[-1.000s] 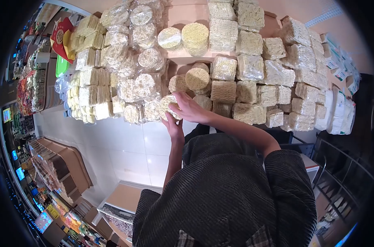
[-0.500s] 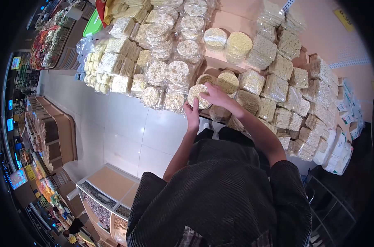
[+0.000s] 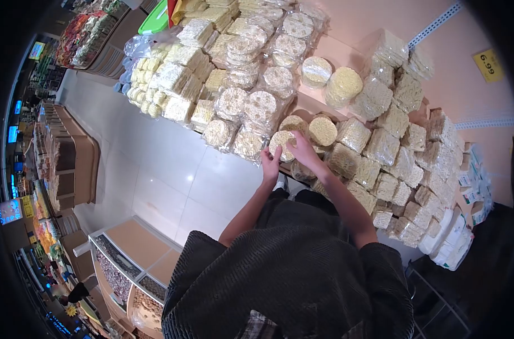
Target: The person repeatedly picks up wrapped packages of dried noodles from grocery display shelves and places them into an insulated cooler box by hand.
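"Cake [image 3: 281, 146] first: where does it lie from the hands?"

"Between the 2 of them, at the fingertips. From the left hand [image 3: 271, 163] it lies forward and a little to the right; from the right hand [image 3: 303, 151] it lies to the left."

"Which hand is nearer?"

"Neither, since both touch it. The left hand is partly open, thumb up against the near left edge, fingers apart from the thumb. The right hand is loosely curled, its fingers at the right edge. So the cake is held from 2 sides. How the fingers sit underneath I can't tell."

"And its long axis?"

"It's round, so 0 long axes. The flat side is what matters: it looks up toward the camera, though I can't judge the exact tilt."

"Does it rest on anything?"

"Can't tell; the underside is hidden."

"What's around it?"

"Just beyond it, a brownish round [image 3: 294, 124]. Past the right hand, a pale round [image 3: 323, 131], to which that hand is the nearer of the 2. Bagged rounds [image 3: 249, 142] lie on the left hand's side, and blocks [image 3: 343, 160] to the right of the right hand."
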The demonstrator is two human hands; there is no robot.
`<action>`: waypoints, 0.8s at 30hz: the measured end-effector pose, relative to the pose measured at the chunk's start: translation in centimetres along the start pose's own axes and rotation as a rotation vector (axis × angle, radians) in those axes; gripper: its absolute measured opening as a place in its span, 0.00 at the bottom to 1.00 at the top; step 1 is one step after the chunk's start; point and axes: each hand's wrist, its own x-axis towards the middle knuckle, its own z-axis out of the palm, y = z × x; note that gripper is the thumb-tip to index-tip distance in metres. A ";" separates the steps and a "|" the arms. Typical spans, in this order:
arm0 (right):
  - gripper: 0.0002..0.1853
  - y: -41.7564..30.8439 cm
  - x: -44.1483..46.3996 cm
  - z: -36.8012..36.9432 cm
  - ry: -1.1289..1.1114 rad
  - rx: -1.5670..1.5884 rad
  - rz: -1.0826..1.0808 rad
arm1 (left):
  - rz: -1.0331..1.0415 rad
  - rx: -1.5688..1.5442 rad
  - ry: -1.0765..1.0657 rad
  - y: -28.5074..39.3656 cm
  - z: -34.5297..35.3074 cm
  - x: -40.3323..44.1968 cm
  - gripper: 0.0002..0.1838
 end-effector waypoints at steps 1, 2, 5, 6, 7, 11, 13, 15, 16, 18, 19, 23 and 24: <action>0.29 -0.2 -0.4 0.1 0.020 0.011 -0.005 | 0.025 0.022 -0.018 -0.6 -0.2 0.3 0.25; 0.29 -0.3 -0.7 0.2 0.038 0.012 -0.015 | 0.051 0.045 -0.036 -1.1 -0.3 0.7 0.26; 0.30 0.7 -0.8 0.9 0.091 0.042 -0.032 | 0.076 -0.008 -0.028 -1.8 -0.3 1.2 0.25; 0.30 0.6 -0.7 0.9 0.084 0.042 -0.036 | 0.078 0.004 -0.024 -1.9 -0.2 1.3 0.25; 0.30 0.6 -0.7 0.8 0.082 0.041 -0.038 | 0.070 -0.016 -0.022 -2.0 -0.1 1.4 0.25; 0.30 0.7 0.4 0.5 0.093 0.041 -0.027 | 0.014 -0.053 -0.016 -2.2 0.4 1.9 0.25; 0.30 0.9 0.8 0.6 0.107 0.032 -0.013 | 0.031 -0.042 -0.019 -2.2 0.9 2.0 0.26; 0.30 1.1 1.2 0.9 0.135 0.022 0.020 | 0.049 -0.030 -0.018 -2.2 1.2 2.5 0.27; 0.30 1.2 1.4 0.9 0.142 0.028 0.023 | 0.065 -0.018 -0.017 -2.3 1.3 2.7 0.26; 0.30 1.4 1.6 1.0 0.160 0.039 0.026 | 0.098 0.006 -0.017 -2.0 1.6 2.9 0.26; 0.30 1.6 1.9 1.0 0.160 0.035 0.033 | 0.092 -0.012 -0.035 -1.6 1.7 3.0 0.27; 0.30 1.7 2.4 0.6 0.174 0.040 0.065 | 0.107 -0.044 -0.079 -1.1 2.1 3.8 0.29; 0.30 1.6 2.5 0.6 0.180 0.048 0.074 | 0.119 -0.042 -0.083 -1.1 2.2 3.9 0.29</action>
